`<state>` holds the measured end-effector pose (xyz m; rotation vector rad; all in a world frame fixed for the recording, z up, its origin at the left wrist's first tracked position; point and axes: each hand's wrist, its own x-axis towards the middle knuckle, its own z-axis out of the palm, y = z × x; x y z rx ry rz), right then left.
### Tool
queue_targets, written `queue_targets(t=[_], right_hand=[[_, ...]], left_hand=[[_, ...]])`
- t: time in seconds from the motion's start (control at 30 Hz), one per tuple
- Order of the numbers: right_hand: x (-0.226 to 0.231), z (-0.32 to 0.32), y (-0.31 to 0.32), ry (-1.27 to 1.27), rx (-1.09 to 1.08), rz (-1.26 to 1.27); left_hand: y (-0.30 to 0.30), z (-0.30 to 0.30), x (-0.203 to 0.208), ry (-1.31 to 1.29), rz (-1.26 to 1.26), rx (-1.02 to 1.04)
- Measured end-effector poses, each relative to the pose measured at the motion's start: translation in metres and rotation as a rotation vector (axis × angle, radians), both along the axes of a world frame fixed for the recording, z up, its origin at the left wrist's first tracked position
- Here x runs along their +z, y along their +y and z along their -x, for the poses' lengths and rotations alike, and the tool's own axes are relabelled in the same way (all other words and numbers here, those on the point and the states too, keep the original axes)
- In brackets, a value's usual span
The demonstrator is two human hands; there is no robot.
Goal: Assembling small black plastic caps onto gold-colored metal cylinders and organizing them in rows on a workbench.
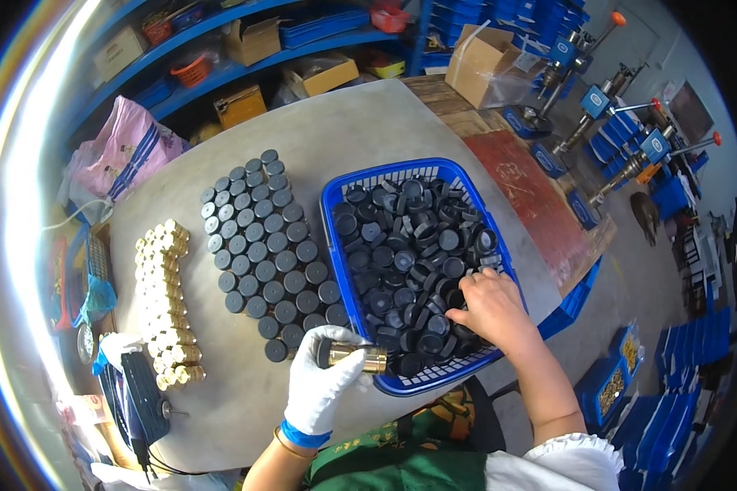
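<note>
My left hand [323, 378], in a white glove, is closed around a brass cylindrical fitting [371, 360] near the front left corner of a blue plastic basket [332, 245]. The fitting lies sideways in the fingers, and the glove hides part of it. Loose round black caps [403, 260] fill the basket. My bare right hand [493, 307] reaches into its right side, thumb and fingers apart among the caps; some fingertips are hidden. Left of the basket, black-capped pieces [264, 250] stand upright in close rows. Farther left is a block of uncapped brass fittings [165, 307].
All this rests on a grey table [319, 123]. A dark powered tool [135, 401] with a cable is at its left front edge. Blue shelves [221, 74] with boxes run behind. Lever presses [594, 102] stand on a bench at the right, beside an open carton [491, 69].
</note>
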<state>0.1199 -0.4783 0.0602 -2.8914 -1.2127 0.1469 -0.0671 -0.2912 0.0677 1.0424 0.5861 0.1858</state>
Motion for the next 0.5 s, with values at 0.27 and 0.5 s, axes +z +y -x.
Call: queue_targets(t=[0.27, 0.5], right_hand=[[0.032, 0.030, 0.022, 0.491, 0.298, -0.487], [0.027, 0.041, 0.030, 0.495, 0.451, -0.632]], left_hand=[[-0.002, 0.001, -0.009, -0.107, 0.169, 0.018], [-0.001, 0.007, -0.002, -0.098, 0.047, 0.010]])
